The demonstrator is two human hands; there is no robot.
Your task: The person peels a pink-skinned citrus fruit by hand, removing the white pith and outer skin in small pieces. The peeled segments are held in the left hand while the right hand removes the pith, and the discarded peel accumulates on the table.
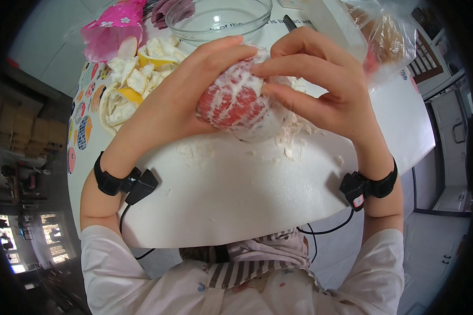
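Note:
A peeled pomelo [234, 104] with red flesh and strands of white pith is held above the table. My left hand [185, 92] wraps around its left side, fingers over the top and thumb beneath. On the fruit's upper right, the thumb and fingertips of my right hand [323, 78] pinch at the white pith [256, 84]. Small pith scraps [295, 138] lie on the table below the fruit. Thick pieces of yellow-and-white pomelo peel [118, 106] are heaped beyond my left forearm.
A clear glass bowl [220, 29] stands at the back. Near it are a purple cloth [169, 13], a pink flowered bag [114, 29], and a dark knife handle [289, 23]. A transparent plastic bag [390, 39] sits far right. Black cables [331, 232] run from both wrist devices.

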